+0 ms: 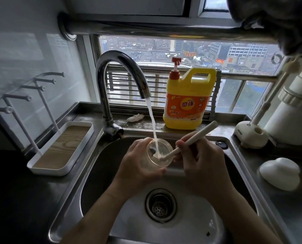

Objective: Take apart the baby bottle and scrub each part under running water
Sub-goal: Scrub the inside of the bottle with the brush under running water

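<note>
Over the steel sink (97,173), my left hand (137,166) grips the clear bottle body (153,161), its open mouth tilted up toward the tap. Water (152,124) runs from the curved faucet (111,81) straight into that mouth. My right hand (201,162) holds a cream bottle brush (196,138) by its handle, and the brush head sits inside the bottle opening under the stream. A white dome-shaped bottle part (279,173) lies on the counter at the right.
A yellow dish-soap jug (187,101) with a red pump stands on the ledge behind the sink. A white drying rack (62,148) with pegs sits at the left. A brush stand (250,136) and white appliance (294,113) crowd the right. The drain (160,205) lies below my hands.
</note>
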